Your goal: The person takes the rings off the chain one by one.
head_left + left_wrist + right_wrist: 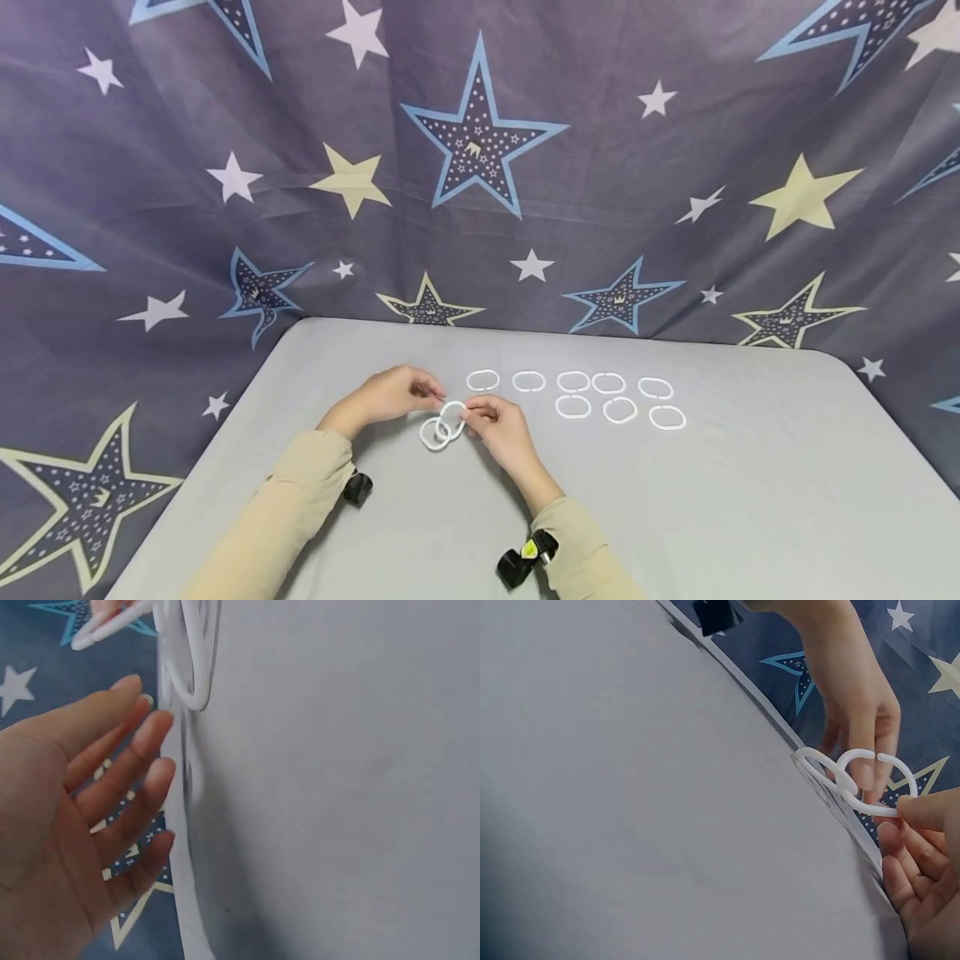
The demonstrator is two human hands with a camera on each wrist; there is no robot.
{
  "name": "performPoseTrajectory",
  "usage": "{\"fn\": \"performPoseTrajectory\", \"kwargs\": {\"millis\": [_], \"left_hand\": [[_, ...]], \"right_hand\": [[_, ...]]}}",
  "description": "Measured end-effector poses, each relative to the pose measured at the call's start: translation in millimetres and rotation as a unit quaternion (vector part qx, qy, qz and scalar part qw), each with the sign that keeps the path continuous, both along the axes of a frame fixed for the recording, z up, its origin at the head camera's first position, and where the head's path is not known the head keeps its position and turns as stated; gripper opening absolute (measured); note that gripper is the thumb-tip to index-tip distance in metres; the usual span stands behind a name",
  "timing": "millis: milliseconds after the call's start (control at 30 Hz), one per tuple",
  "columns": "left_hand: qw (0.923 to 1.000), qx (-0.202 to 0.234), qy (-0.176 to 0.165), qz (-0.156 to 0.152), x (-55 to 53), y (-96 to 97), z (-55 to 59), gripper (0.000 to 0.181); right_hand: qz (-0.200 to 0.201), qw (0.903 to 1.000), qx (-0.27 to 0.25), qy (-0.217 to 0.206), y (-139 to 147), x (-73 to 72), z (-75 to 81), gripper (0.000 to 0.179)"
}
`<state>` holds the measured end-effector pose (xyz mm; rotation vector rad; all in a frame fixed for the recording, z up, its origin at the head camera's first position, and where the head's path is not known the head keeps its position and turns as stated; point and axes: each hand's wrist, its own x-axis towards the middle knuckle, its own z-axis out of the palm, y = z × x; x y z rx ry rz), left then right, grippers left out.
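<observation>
Two white oval plastic rings are looped through each other between the hands. My right hand (504, 429) pinches the upper ring (877, 812) between thumb and fingertips; a small split shows in that ring in the right wrist view. From it hangs the lower ring (422, 433), close over the table. My left hand (393, 392) is just left of the linked pair. In the left wrist view its fingers (146, 784) are spread and loosely bent with nothing between them, a little apart from the rings.
Several more white rings lie separately on the grey-covered table (750, 500), right of the hands: single ones such as this ring (482, 389) at the back, and others in two rows, including this ring (573, 417). A star-patterned cloth (615, 208) hangs behind the table.
</observation>
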<state>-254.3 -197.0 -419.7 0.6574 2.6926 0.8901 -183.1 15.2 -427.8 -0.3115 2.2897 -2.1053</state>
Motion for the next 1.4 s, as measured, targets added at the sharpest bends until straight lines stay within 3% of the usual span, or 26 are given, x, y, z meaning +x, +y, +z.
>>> {"fn": "performPoseTrajectory", "kwargs": {"millis": [233, 533, 867, 1200, 1400], "left_hand": [[0.9987, -0.011, -0.019, 0.046, 19.7, -5.1, 0.9, 0.014], [0.9936, -0.034, -0.024, 0.105, 32.5, 0.5, -0.6, 0.013], [0.9860, -0.081, -0.013, 0.145, 42.0, 11.1, -0.5, 0.012], [0.9852, -0.060, -0.006, 0.161, 43.6, 8.7, -0.5, 0.010], [0.9849, -0.031, -0.022, 0.169, 41.2, 6.0, -1.2, 0.010]], "right_hand": [[-0.002, 1.0000, 0.002, 0.001, -0.1, -0.1, -1.5, 0.014], [-0.006, 0.9999, 0.008, 0.001, 0.0, -0.5, -2.4, 0.014], [-0.006, 1.0000, 0.002, 0.005, 0.6, -1.4, -2.5, 0.015], [-0.008, 1.0000, -0.004, -0.002, 0.6, -3.3, -3.9, 0.015], [-0.010, 0.9999, -0.004, -0.006, -0.6, -17.0, -29.1, 0.014]]}}
